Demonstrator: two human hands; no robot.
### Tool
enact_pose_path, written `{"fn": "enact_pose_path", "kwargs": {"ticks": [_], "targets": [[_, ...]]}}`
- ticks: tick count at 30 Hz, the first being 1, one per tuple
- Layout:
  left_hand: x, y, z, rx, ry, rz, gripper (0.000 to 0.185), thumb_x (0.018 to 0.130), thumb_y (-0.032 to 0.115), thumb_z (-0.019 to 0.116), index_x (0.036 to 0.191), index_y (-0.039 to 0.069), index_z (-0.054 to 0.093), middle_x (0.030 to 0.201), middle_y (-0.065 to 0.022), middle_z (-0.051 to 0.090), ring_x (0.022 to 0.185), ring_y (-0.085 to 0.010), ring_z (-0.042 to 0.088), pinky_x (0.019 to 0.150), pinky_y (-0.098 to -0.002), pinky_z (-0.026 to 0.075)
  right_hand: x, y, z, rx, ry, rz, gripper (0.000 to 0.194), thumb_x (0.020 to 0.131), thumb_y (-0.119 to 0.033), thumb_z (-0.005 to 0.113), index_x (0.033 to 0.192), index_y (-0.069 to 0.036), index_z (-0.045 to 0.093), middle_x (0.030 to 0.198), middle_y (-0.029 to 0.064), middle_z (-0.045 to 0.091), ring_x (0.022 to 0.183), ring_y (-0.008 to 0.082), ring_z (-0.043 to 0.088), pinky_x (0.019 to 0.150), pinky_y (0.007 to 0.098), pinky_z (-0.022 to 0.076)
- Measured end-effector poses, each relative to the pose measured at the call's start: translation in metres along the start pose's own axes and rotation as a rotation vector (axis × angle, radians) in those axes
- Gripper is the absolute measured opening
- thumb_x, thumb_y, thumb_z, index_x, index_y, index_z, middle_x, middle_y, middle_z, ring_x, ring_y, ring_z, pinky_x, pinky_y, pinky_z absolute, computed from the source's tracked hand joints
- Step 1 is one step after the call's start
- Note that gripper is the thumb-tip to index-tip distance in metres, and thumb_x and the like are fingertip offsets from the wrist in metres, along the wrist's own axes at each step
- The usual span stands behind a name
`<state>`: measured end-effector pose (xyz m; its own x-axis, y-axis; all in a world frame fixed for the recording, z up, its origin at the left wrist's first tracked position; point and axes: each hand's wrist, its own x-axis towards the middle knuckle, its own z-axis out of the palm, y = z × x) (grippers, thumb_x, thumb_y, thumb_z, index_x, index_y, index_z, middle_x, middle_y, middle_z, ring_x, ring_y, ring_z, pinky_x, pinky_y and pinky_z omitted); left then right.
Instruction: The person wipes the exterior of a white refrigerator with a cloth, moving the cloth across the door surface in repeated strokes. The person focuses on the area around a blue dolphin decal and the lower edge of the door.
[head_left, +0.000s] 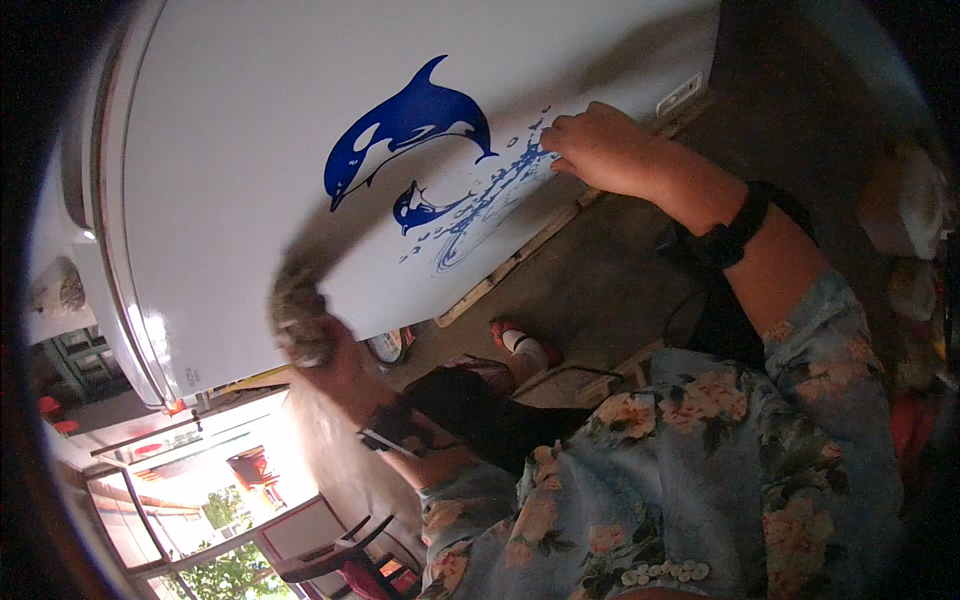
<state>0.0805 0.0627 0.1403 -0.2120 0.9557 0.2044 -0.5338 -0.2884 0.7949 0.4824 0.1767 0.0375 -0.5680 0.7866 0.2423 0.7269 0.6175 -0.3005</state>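
Observation:
A white chest freezer (247, 90) fills the view before me, its front panel bearing a large blue dolphin decal (420, 112), a small dolphin decal (412, 210) and a blue splash print (480, 199). My left hand (337, 360) grips a blurred grey-brown wad, apparently a cloth (300, 319), against the panel's lower left. At the splash print's upper right end is my right hand (600, 146), fingers curled and fingertips at the panel. Whether anything lies between those fingers is hidden. Dark bands circle both forearms.
Wooden slats (517, 262) run beneath the freezer. A red shoe (501, 330) and a round container (386, 346) are on the floor. A chair (337, 551) stands near the bright opening (225, 480) at lower left. Bags (904, 202) sit in shadow at the right.

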Motion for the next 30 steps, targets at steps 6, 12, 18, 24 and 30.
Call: {"fn": "enact_pose_path", "kwargs": {"ticks": [6, 12, 18, 24, 30], "targets": [[0.033, 0.061, 0.081, 0.747, 0.116, 0.759, 0.036, 0.088, 0.016, 0.053, 0.119, -0.002, 0.051, 0.121, -0.0149, 0.058, 0.107, -0.0183, 0.060, 0.084, -0.0302, 0.056, 0.006, -0.002, -0.001, -0.053, -0.046, 0.009, 0.019, 0.083, -0.020, 0.065, 0.097, -0.008, 0.058, 0.086, 0.0085, 0.061, 0.078, 0.0228, 0.062, 0.074, 0.0390, 0.0488], [0.047, -0.027, 0.102, 1.847, 0.407, 1.328, 0.059, 0.064, 0.023, 0.084, 0.110, 0.002, 0.053, 0.103, -0.0122, 0.061, 0.097, -0.0231, 0.059, 0.085, -0.0347, 0.052, 0.007, -0.001, 0.001, -0.038, -0.070, 0.015, 0.019, 0.084, -0.020, 0.065, 0.096, -0.007, 0.059, 0.087, 0.0086, 0.062, 0.079, 0.0228, 0.062, 0.076, 0.0395, 0.0490], [0.021, -0.128, 0.085, 1.568, 0.042, 1.142, 0.049, 0.071, -0.002, 0.075, 0.114, 0.015, 0.060, 0.119, -0.0126, 0.049, 0.109, -0.0277, 0.052, 0.087, -0.0343, 0.051, 0.005, -0.004, 0.007, -0.042, -0.114, 0.019, 0.017, 0.085, -0.020, 0.064, 0.094, -0.007, 0.058, 0.088, 0.0086, 0.062, 0.081, 0.0236, 0.061, 0.077, 0.0393, 0.0472], [-0.008, -0.192, 0.022, 1.545, -0.034, 0.567, 0.050, 0.072, 0.006, 0.070, 0.117, 0.026, 0.060, 0.116, -0.0122, 0.052, 0.100, -0.0320, 0.054, 0.079, -0.0419, 0.046, 0.000, -0.008, 0.007, 0.001, -0.098, -0.016, 0.017, 0.085, -0.020, 0.064, 0.092, -0.007, 0.056, 0.087, 0.0090, 0.061, 0.082, 0.0247, 0.060, 0.077, 0.0403, 0.0460], [-0.031, -0.229, -0.028, 2.156, -0.247, 0.600, 0.050, 0.072, 0.008, 0.065, 0.116, 0.031, 0.060, 0.114, -0.0085, 0.052, 0.102, -0.0304, 0.052, 0.080, -0.0423, 0.043, 0.000, -0.011, 0.008, -0.001, -0.096, -0.040, 0.018, 0.084, -0.019, 0.065, 0.091, -0.006, 0.056, 0.086, 0.0090, 0.060, 0.082, 0.0262, 0.060, 0.077, 0.0411, 0.0461]]}}
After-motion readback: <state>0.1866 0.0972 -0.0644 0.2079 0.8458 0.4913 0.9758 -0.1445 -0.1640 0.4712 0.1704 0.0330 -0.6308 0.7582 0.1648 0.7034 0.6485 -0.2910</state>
